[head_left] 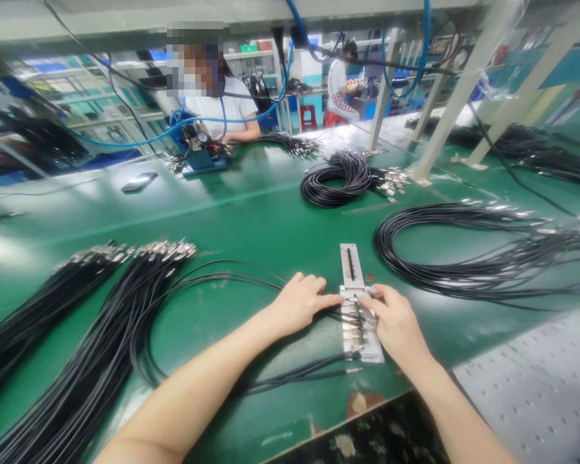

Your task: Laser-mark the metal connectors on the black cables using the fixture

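A light metal fixture (352,265) lies on the green table, with a row of cable ends set across its lower part. From the left, my left hand (302,303) reaches it with the index finger stretched to its edge; the other fingers are curled, and black cables run beneath the hand. At the fixture's right side, my right hand (394,319) has thumb and index finger brought together over the cable ends; what they hold is too small to name. Loose black cables (299,374) with metal tips lie below the left hand.
Black cable bundles (111,322) spread over the left side. Coiled cables (336,180) lie behind the fixture, and more (415,258) lie to the right. A blue press (200,151) stands before a seated person. A perforated metal sheet (536,386) is at lower right.
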### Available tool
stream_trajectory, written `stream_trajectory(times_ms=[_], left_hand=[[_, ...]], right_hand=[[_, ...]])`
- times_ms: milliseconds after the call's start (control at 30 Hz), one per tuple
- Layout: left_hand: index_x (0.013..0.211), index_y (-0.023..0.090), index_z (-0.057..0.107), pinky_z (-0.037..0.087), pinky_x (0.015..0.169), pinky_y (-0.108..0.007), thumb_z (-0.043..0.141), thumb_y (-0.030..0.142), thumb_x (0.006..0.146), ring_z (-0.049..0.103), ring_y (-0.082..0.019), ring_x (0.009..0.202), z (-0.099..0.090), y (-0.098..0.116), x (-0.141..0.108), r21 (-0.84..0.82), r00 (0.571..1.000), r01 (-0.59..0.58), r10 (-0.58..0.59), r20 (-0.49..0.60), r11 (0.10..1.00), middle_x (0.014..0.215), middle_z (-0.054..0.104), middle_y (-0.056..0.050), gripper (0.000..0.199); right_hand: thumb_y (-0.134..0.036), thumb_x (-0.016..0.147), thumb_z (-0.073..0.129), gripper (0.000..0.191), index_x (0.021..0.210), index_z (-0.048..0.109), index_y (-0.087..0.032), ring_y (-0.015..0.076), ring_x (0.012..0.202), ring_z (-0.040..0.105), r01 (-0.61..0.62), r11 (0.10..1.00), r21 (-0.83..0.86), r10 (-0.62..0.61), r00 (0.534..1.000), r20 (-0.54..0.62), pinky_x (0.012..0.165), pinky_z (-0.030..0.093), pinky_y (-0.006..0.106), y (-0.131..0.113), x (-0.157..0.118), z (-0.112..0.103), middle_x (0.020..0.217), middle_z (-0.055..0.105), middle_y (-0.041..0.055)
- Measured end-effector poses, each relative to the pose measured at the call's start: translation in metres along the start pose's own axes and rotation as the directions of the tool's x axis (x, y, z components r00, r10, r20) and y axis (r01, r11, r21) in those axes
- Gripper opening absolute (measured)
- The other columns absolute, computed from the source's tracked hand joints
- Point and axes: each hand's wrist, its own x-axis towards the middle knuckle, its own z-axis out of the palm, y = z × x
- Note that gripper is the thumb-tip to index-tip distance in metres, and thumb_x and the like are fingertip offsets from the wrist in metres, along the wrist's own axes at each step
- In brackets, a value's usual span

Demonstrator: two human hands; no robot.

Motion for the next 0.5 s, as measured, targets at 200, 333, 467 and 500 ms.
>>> stream_trajectory(times_ms=[200,333,467,500], left_hand=[[0.129,0.035,0.041,0.033,0.069,-0.029,0.036,0.009,0.085,0.042,-0.017,0.078,0.006,0.003,-0.001,-0.026,1.000,0.000,0.000,0.023,1.000,0.093,0.047,-0.004,0.052],[0.125,0.034,0.047,0.035,0.071,-0.028,0.035,0.006,0.084,0.043,-0.016,0.081,0.007,0.005,0.002,-0.162,0.997,0.069,-0.062,0.043,0.984,0.093,0.048,-0.004,0.051],[0.120,0.034,0.052,0.035,0.073,-0.030,0.034,0.007,0.086,0.042,-0.018,0.087,0.006,0.013,0.004,-0.222,0.990,0.142,-0.134,0.050,0.965,0.098,0.050,-0.004,0.047],[0.120,0.035,0.052,0.035,0.074,-0.031,0.035,0.009,0.086,0.041,-0.018,0.090,0.007,0.015,0.003,-0.221,0.989,0.148,-0.143,0.038,0.964,0.103,0.050,-0.004,0.046]], right_hand=[[0.003,0.070,0.037,0.047,0.098,0.067,-0.021,0.0223,0.095,0.051,0.063,0.995,-0.083,-0.061,0.998,0.018,0.079,0.042,0.038,-0.004,-0.001,-0.003,0.107,0.057,0.0094],[0.001,0.071,0.039,0.044,0.095,0.068,-0.023,0.0233,0.096,0.050,0.003,0.997,-0.074,0.002,0.998,0.064,0.077,0.041,0.039,-0.006,0.002,-0.005,0.106,0.058,0.0087],[-0.002,0.074,0.041,0.039,0.092,0.069,-0.023,0.0246,0.093,0.050,-0.022,0.998,-0.059,0.027,0.996,0.080,0.076,0.039,0.040,-0.007,0.005,-0.004,0.104,0.059,0.0092],[-0.002,0.074,0.041,0.039,0.091,0.069,-0.023,0.0247,0.093,0.051,-0.031,0.999,-0.044,0.035,0.996,0.082,0.076,0.039,0.041,-0.006,0.005,-0.004,0.104,0.059,0.0092]])
